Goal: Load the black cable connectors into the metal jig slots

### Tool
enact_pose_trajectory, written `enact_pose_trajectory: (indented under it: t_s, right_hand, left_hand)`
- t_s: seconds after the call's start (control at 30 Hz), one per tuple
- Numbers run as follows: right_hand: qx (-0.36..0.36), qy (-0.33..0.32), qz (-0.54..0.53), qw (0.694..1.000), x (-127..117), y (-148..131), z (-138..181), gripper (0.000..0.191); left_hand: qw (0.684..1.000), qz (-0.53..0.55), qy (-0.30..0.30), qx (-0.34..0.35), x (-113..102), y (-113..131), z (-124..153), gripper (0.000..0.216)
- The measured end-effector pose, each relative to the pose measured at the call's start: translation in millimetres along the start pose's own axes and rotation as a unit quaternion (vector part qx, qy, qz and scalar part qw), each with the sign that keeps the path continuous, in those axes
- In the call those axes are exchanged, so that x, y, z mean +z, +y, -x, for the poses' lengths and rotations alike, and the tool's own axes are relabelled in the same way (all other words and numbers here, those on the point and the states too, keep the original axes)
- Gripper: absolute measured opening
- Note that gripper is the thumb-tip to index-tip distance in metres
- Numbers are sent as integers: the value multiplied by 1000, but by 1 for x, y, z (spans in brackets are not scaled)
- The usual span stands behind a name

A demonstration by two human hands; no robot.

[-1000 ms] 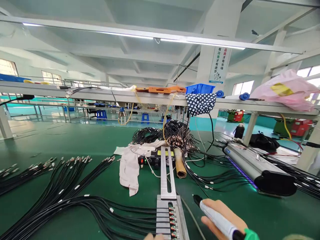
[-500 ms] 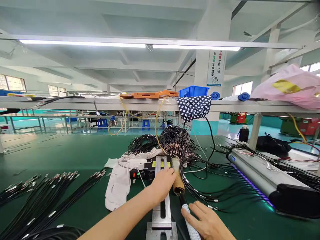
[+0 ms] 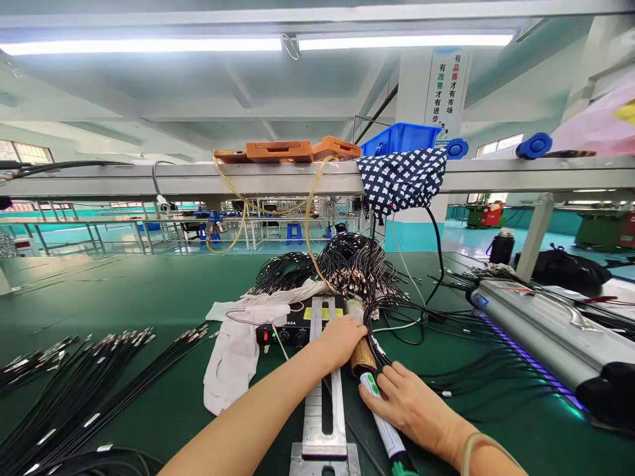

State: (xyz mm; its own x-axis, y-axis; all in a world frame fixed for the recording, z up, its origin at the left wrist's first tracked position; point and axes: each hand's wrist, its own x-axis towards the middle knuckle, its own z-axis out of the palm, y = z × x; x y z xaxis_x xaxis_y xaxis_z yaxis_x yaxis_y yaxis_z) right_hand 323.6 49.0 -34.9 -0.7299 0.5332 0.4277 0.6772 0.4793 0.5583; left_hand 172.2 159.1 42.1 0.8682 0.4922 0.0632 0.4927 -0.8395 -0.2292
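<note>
My left hand [image 3: 344, 342] is closed over the upper part of a brown tube [image 3: 364, 359] lying beside a slotted metal plate fixture [image 3: 313, 406]. In my right hand [image 3: 404, 403] is a white cylindrical hand tool [image 3: 385, 430] with green marks and a green end, the thumb and fingers closed along its side. Its front end sits at the tube's near opening, and its tip is out of sight inside. Behind the fixture stands a black control box [image 3: 282, 332] with a lit red switch. A white cloth [image 3: 233, 370] lies left of it.
Bundles of black cables [image 3: 94, 377] spread over the green table at left, with a coiled heap [image 3: 352, 264] behind the box. On the right lies a silver lamp housing [image 3: 540, 337] glowing violet. A shelf beam [image 3: 278, 178] crosses above, with a blue bin [image 3: 401, 137] on it.
The white tool has gone forward, so its black nose is now inside the brown tube. My left hand has shifted right onto the tube. The camera view has tilted down somewhat.
</note>
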Motion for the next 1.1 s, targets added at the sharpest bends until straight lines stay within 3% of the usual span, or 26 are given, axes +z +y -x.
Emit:
enact_pose_trajectory:
  t_s: [0.23, 0.4, 0.53, 0.7, 0.77, 0.93, 1.1]
  right_hand:
    - [27, -34, 12, 999, 25, 7, -18, 33]
    - [40, -39, 1, 998, 18, -5, -3, 55]
    - [8, -47, 0, 999, 11, -7, 4, 47]
    - [51, -59, 13, 997, 27, 3, -4, 41]
    - [63, -51, 10, 997, 31, 2, -3, 48]
    - [105, -19, 21, 994, 15, -13, 23, 66]
    - [90, 27, 8, 996, -11, -30, 71, 51]
  left_hand:
    - [1000, 27, -8, -3, 2, -4, -1, 31]
    - [999, 44, -5, -3, 8, -6, -4, 39]
    - [999, 50, -6, -4, 6, -4, -4, 34]
    - [999, 50, -13, -17, 4, -3, -5, 30]
    - [998, 54, -13, -18, 5, -3, -6, 30]
    - [997, 77, -2, -24, 9, -4, -5, 29]
    - [990, 111, 52, -72, 6, -11, 3, 25]
